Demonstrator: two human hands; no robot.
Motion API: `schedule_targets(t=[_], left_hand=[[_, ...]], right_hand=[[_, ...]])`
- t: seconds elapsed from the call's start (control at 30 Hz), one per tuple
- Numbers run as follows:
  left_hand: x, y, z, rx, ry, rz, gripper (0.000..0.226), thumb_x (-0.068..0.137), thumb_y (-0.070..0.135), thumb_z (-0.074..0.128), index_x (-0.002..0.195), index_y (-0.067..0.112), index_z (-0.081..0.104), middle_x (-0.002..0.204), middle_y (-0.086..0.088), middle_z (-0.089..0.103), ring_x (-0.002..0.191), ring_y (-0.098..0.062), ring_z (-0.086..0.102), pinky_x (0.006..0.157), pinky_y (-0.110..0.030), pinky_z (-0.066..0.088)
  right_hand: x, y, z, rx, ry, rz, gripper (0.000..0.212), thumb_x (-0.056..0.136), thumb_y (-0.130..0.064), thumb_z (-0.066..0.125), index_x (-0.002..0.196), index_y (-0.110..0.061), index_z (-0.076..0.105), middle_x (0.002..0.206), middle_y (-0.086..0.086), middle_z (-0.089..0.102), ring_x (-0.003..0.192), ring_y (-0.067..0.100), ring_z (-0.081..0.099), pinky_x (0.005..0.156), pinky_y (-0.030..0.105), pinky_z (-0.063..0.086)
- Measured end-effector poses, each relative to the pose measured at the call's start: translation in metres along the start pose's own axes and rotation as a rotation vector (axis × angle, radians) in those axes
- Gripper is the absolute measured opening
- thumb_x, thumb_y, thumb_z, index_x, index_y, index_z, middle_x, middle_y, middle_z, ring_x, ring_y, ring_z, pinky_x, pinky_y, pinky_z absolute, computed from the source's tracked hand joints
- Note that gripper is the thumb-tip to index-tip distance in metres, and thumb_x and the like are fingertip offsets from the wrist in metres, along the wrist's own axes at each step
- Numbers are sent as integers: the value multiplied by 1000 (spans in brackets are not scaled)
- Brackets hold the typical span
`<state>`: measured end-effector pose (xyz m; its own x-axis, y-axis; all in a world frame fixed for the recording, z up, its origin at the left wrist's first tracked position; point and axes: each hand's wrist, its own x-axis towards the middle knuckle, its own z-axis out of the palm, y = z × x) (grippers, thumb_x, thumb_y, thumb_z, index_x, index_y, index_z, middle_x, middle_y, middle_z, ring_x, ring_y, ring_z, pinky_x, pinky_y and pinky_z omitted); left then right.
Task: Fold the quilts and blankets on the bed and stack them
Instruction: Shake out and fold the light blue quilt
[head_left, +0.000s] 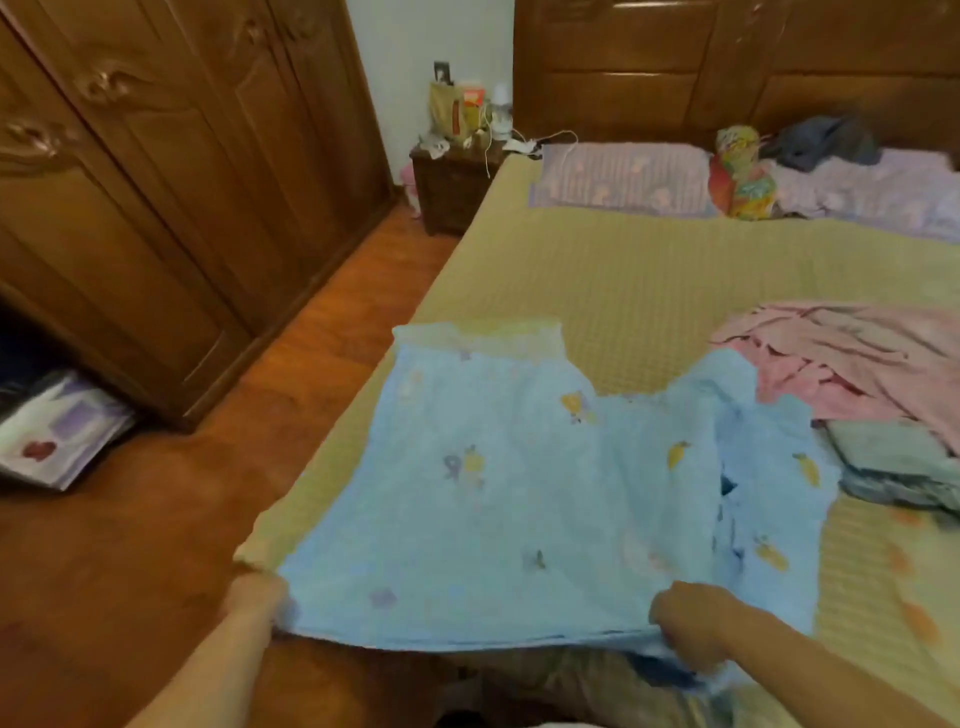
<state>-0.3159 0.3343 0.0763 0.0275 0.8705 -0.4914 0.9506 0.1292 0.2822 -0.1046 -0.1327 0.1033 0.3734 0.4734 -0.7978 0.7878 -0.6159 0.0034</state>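
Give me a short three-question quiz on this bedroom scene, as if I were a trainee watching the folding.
1. True or false: both hands hold the near edge of the light blue quilt.
2. Which lies farthest right on the bed? A) the pink blanket B) the purple pillow C) the light blue quilt
3. Fill in: the grey-green folded cloth lies just in front of the ____ blanket.

Key
1. True: the left hand takes the left corner, the right hand the edge further right.
2. A
3. pink
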Motion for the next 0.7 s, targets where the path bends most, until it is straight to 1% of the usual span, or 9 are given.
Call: schedule_targets(t=[0.03,0.1,0.2,0.3,0.37,0.47,0.53,0.63,0.7], left_hand=[[0,-13,10,-250,-113,-213,39,104,16,49,141,6,55,145,-12,56,127,-26,58,79,-18,56],[-6,-31,24,-511,-213,-285,39,97,-2,55,136,-7,55,139,-24,57,106,-28,59,53,-19,55],[-3,-30,26,-516,-354,-252,26,90,-5,62,116,-10,63,106,-24,65,87,-29,57,73,-41,55],[24,20,25,-694,-503,-248,13,92,4,58,103,-1,63,87,-22,63,70,-32,60,52,-39,54],[21,93,4,-913,-583,-185,11,94,-2,51,93,1,62,91,-24,63,65,-31,62,37,-38,53],[-28,251,-73,-1174,-660,155,27,95,-7,41,86,11,59,82,-14,67,57,-22,67,45,-31,55],[-79,343,-144,-1330,-663,473,33,90,-7,39,87,16,62,92,-10,64,73,-21,65,55,-29,51],[-129,422,-237,-1568,-572,887,34,83,-7,40,82,18,62,81,-3,60,75,-19,61,60,-27,48],[-137,440,-270,-1630,-414,928,31,78,-3,41,82,17,63,78,-1,58,76,-20,58,67,-32,47]], right_hand=[[12,-7,18,17,-28,6,18,82,-12,67,96,-21,60,114,12,65,106,30,63,75,30,41],[20,-17,41,39,5,45,28,84,-15,63,112,-18,63,123,10,63,110,28,62,77,29,39],[24,-22,33,59,88,163,24,94,-21,47,113,-26,60,115,1,62,107,21,61,79,29,42],[27,0,-4,99,161,329,14,91,-17,45,87,-30,47,91,-7,55,100,20,62,77,27,47],[17,27,-53,110,226,487,10,90,-21,47,90,-31,46,108,-1,63,103,20,63,76,28,47],[-37,68,-152,69,509,677,11,89,-27,56,100,-28,58,112,5,66,104,26,64,77,30,50],[-91,84,-218,75,788,781,21,87,-21,65,108,-22,64,103,11,68,96,33,66,71,32,49],[-163,98,-288,-140,1245,943,33,75,-7,72,107,-13,66,86,20,66,73,43,66,58,39,45],[-193,98,-315,-246,1386,950,31,73,2,69,103,-7,65,79,22,60,57,43,62,52,37,41]])
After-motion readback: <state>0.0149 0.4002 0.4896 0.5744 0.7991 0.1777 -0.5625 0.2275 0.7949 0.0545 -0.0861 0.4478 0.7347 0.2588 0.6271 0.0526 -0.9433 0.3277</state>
